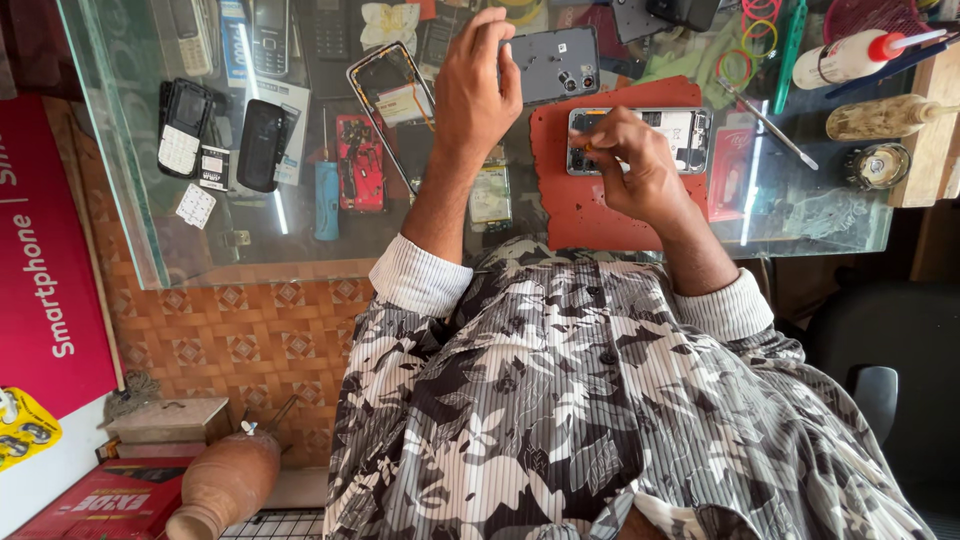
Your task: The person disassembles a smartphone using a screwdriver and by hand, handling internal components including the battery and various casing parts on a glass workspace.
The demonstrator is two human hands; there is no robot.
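A tall red sign (pixel 45 250) with white lettering stands left of the glass counter (pixel 120 180). Below the counter's left corner lies a flat red box (pixel 95 500); under its glass top, a blue-and-white package (pixel 235 40) and a small white label (pixel 213 167).

Red mat (pixel 585 205) under an opened phone (pixel 680 135) with silver-grey and white insides. Dark grey back cover (pixel 555 62) with black camera rings. Black-framed screen (pixel 392 85) with an orange-yellow edge. Greenish clear glass counter (pixel 130 200). Black handset (pixel 262 143); black-and-white keypad phone (pixel 182 128). Blue tool handle (pixel 327 198). White glue bottle (pixel 850 55) with a red cap. Grey, black and white floral shirt (pixel 590 400), finely striped, with pale ribbed cuffs. Brown and orange diamond-patterned tiling (pixel 250 335). Crimson sign (pixel 45 260) with white lettering.
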